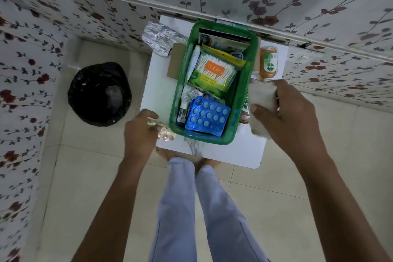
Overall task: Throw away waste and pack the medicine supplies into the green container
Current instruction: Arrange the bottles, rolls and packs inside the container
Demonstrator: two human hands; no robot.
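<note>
**Both hands loaded at the table edge, green container part-filled**

Green container (214,83) sits mid-table on the small white table (223,151), long axis running 12 to 6 o'clock. Contents, from 12 down: dark flat packets upright at the far end; a yellow-edged pouch; a pack of cotton swabs (214,74) lying on top at centre; a white tube (194,59) along the 9 o'clock wall; a blue blister pack (207,116) of round tablets at the 6 o'clock end, tilted against the near wall; a small white tube beside it at 8 o'clock.

Left hand (140,132) at the container's 8 o'clock corner, fingers curled closed over a silvery blister strip (163,132), which lies at the table edge and touches the container's outer wall.

Right hand (285,112) at 3 o'clock of the container, thumb and fingers pinched around a white fluffy wad (260,100), apparently cotton. The wad is off the table surface, just beside the container's rim.

An amber antiseptic bottle (268,62) lies on the table at 2 o'clock, outside the container. Flat brown cardboard (174,61) is under the container's 10 o'clock side. Crumpled foil packaging (159,38) sits at the table's 10 o'clock corner.

A bin lined with a black bag (98,93) stands on the floor at 9 o'clock, well apart from the table.
</note>
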